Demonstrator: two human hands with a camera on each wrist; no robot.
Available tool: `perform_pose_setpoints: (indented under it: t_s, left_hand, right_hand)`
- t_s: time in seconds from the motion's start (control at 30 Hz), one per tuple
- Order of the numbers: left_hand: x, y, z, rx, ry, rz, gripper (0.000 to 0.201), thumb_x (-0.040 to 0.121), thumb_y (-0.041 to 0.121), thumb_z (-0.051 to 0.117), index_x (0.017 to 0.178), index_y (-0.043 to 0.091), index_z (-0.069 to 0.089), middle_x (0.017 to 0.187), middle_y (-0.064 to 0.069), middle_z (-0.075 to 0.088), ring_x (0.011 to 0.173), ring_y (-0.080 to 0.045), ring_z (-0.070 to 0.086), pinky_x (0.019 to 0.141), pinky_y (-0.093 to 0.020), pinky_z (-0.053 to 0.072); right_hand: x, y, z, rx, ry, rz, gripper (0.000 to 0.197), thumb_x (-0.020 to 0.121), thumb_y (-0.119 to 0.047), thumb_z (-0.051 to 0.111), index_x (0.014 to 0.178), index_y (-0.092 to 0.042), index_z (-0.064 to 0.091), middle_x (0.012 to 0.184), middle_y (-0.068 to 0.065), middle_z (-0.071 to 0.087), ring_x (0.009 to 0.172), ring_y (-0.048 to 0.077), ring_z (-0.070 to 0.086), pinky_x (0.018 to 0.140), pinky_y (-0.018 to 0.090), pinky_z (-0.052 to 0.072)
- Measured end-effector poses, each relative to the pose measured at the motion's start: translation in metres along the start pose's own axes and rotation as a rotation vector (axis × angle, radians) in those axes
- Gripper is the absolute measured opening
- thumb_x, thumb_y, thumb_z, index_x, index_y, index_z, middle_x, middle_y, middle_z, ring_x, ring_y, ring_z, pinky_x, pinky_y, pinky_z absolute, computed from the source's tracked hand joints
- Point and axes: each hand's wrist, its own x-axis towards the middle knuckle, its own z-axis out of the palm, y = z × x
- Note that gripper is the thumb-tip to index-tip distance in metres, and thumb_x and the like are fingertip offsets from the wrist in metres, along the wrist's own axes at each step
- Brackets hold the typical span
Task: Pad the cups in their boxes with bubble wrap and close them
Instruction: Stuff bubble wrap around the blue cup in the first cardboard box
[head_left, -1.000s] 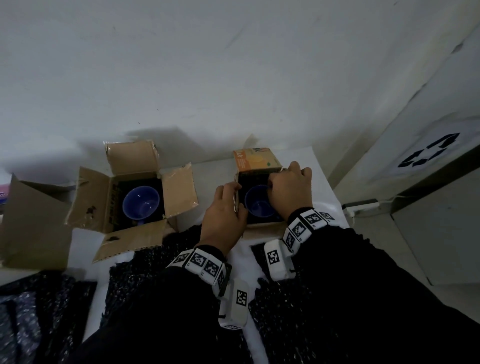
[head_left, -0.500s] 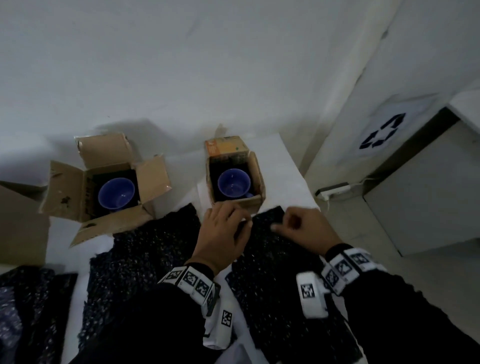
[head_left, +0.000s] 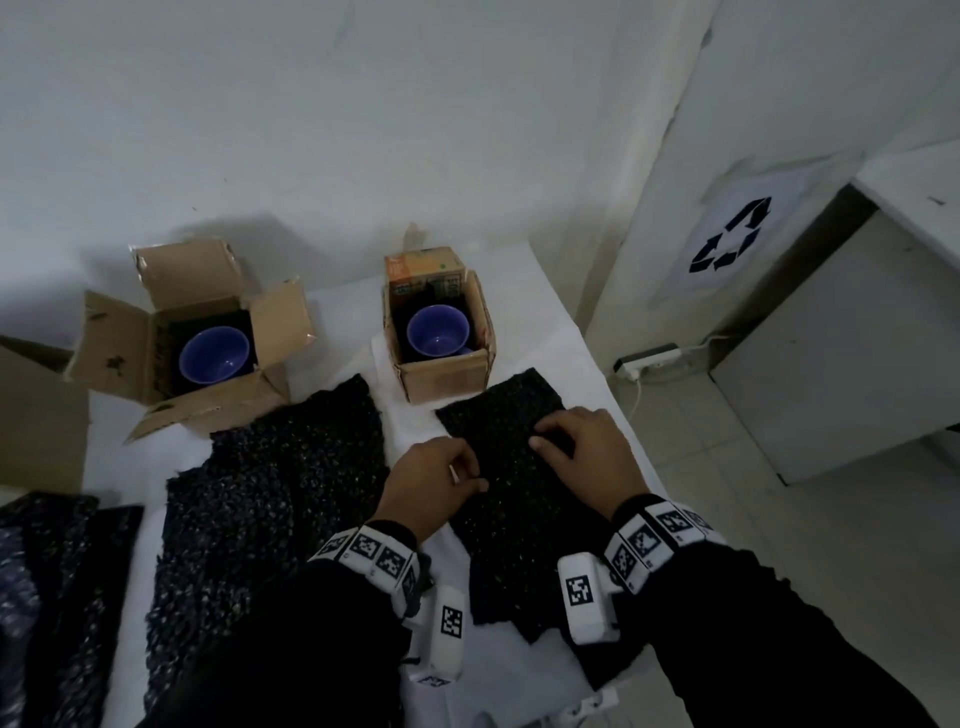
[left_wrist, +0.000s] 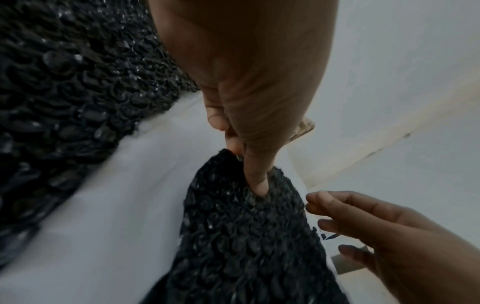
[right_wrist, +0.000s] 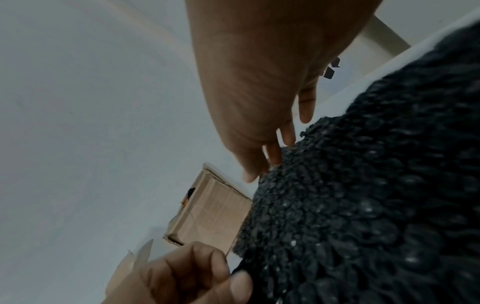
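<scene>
Two open cardboard boxes stand at the back of the white table, each with a blue cup inside: the left box (head_left: 130, 358) with its cup (head_left: 214, 355), and the right box (head_left: 441, 376) with its cup (head_left: 439, 331). A black bubble wrap sheet (head_left: 514, 499) lies in front of the right box. My left hand (head_left: 441, 478) pinches the sheet's left edge (left_wrist: 233, 156) between thumb and finger. My right hand (head_left: 576, 452) is curled on the sheet's far right part, with thumb and forefinger tips meeting at the wrap (left_wrist: 311, 200).
A larger black bubble wrap sheet (head_left: 270, 493) lies left of my hands, and more wrap (head_left: 47, 597) sits at the far left. Another brown box (head_left: 36, 415) is at the left edge. The table's right edge (head_left: 618, 415) drops to a tiled floor with a power strip (head_left: 647, 358).
Both hands left the right box's rim and came back to the bubble wrap sheet in front of it. They then slid a little nearer along the sheet.
</scene>
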Motion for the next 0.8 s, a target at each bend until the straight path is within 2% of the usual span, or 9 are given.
perform_pose_setpoints:
  t_s: [0.13,0.2,0.27,0.33,0.4,0.5,0.63,0.7,0.8]
  left_hand:
    - [0.004,0.006,-0.007,-0.196,0.062,0.008,0.017,0.078,0.021,0.078,0.077,0.025,0.061,0.078,0.006,0.066,0.074,-0.010,0.063,0.075,-0.032,0.053]
    - [0.006,0.013,-0.013,-0.341,0.090,0.023,0.020,0.081,0.018,0.076,0.078,0.026,0.058,0.077,0.006,0.066,0.072,-0.008,0.062,0.074,-0.026,0.053]
    - [0.007,0.021,-0.019,-0.478,0.159,0.045,0.016,0.085,0.014,0.072,0.082,0.022,0.058,0.079,0.006,0.063,0.072,-0.006,0.060,0.074,-0.024,0.051]
    - [0.008,0.028,-0.027,-0.530,0.281,0.043,0.010,0.089,0.014,0.067,0.089,0.016,0.057,0.085,0.005,0.063,0.074,-0.005,0.060,0.073,-0.020,0.051]
    - [0.009,0.031,-0.038,-0.532,0.339,0.044,0.013,0.089,0.016,0.067,0.098,0.013,0.057,0.094,0.003,0.064,0.078,-0.003,0.062,0.072,-0.016,0.051]
    - [0.012,0.032,-0.047,-0.506,0.242,0.033,0.015,0.086,0.010,0.071,0.094,0.019,0.062,0.094,0.003,0.067,0.069,-0.007,0.064,0.065,-0.017,0.052]
    - [0.014,0.036,-0.047,-0.567,0.157,-0.130,0.016,0.087,0.000,0.065,0.086,0.015,0.070,0.082,0.000,0.069,0.072,-0.016,0.065,0.060,-0.014,0.051]
    - [0.010,0.046,-0.051,-0.685,0.049,-0.156,0.011,0.089,0.003,0.065,0.098,0.006,0.071,0.090,-0.006,0.072,0.083,-0.019,0.068,0.066,-0.016,0.054]
    - [0.010,0.059,-0.063,-0.850,-0.040,-0.059,0.027,0.090,0.003,0.064,0.115,0.010,0.068,0.102,-0.004,0.073,0.092,-0.015,0.071,0.072,-0.024,0.057]
  right_hand:
    - [-0.003,-0.017,-0.003,0.097,-0.280,0.057,0.061,0.059,-0.076,0.066,0.104,-0.033,0.067,0.087,-0.015,0.069,0.086,0.005,0.061,0.083,0.031,0.051]
    - [-0.002,-0.020,-0.001,-0.068,-0.434,0.050,0.067,0.058,-0.069,0.074,0.112,-0.032,0.060,0.094,-0.013,0.068,0.091,0.009,0.060,0.086,0.033,0.047]
    - [-0.002,-0.022,0.000,-0.086,-0.484,0.034,0.046,0.068,-0.053,0.078,0.101,-0.024,0.064,0.094,-0.007,0.069,0.093,0.014,0.061,0.084,0.033,0.048]
    - [-0.001,-0.021,-0.001,0.123,-0.468,0.047,0.023,0.075,-0.039,0.079,0.082,-0.021,0.066,0.084,-0.005,0.068,0.087,0.016,0.065,0.076,0.030,0.050]
    - [0.003,-0.021,-0.008,0.354,-0.438,0.075,0.019,0.077,-0.034,0.078,0.086,-0.021,0.070,0.088,0.002,0.072,0.088,0.021,0.068,0.082,0.035,0.054]
    - [0.010,-0.034,-0.027,0.613,-0.363,0.083,0.020,0.077,-0.027,0.079,0.094,-0.019,0.072,0.093,0.011,0.074,0.087,0.027,0.071,0.084,0.042,0.055]
    - [0.020,-0.062,-0.048,0.825,-0.073,0.050,0.011,0.081,-0.008,0.075,0.089,-0.005,0.068,0.085,-0.002,0.069,0.076,0.003,0.064,0.076,0.017,0.048]
    - [0.026,-0.071,-0.052,0.908,-0.107,0.053,0.013,0.088,-0.011,0.069,0.098,-0.005,0.066,0.099,0.002,0.070,0.089,0.007,0.065,0.083,0.022,0.050]
    - [0.040,-0.077,-0.050,0.797,-0.106,0.014,0.009,0.092,-0.019,0.064,0.096,-0.012,0.063,0.092,0.002,0.069,0.088,0.014,0.064,0.084,0.030,0.052]
